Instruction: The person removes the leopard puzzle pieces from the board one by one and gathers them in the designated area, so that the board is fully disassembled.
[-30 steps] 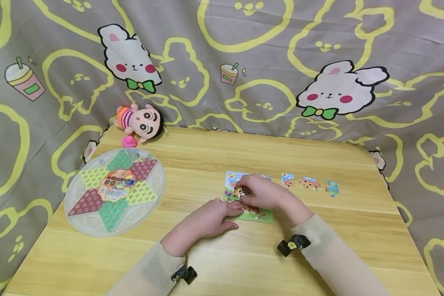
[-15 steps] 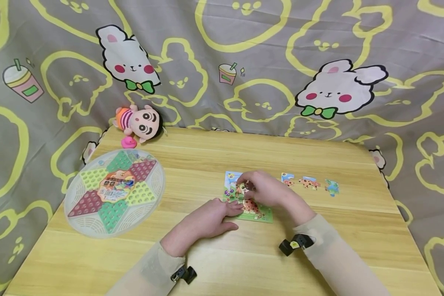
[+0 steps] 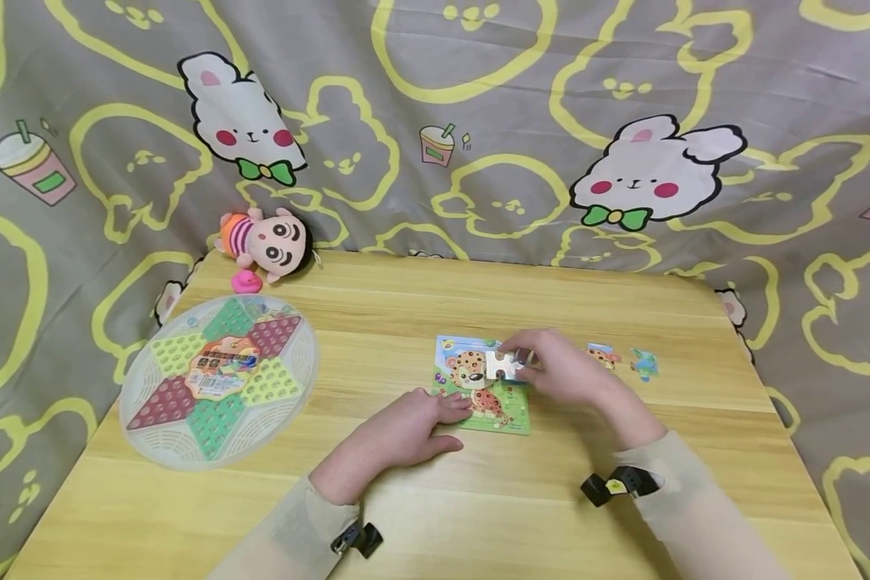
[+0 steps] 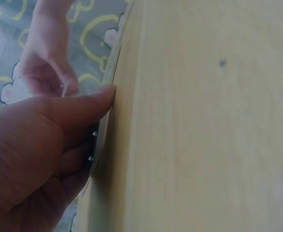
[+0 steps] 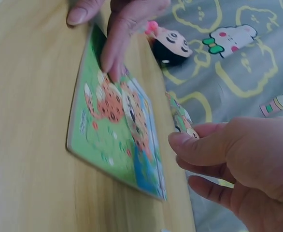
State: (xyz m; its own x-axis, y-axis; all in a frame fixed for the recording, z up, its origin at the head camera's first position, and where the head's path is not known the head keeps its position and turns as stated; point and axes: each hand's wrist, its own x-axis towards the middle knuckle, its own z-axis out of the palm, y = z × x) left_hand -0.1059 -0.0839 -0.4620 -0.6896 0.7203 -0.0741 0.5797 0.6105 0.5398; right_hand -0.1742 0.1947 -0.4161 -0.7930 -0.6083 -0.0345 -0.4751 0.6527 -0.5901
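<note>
room between game board (image 3: 220, 380) and puzzle (image 3: 519, 424), left grip (image 3: 409, 428) blocking puzzle's near-left corner

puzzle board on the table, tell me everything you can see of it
The board is thin and rectangular, apparently card, printed with an orange spotted cub, green grass, flowers and blue sky. It lies flat on the table, sky side away from the person. Fingers of the left hand rest on its left part and hide some print. The right hand holds a piece above its far right area; the right wrist view shows the two apart.
</note>
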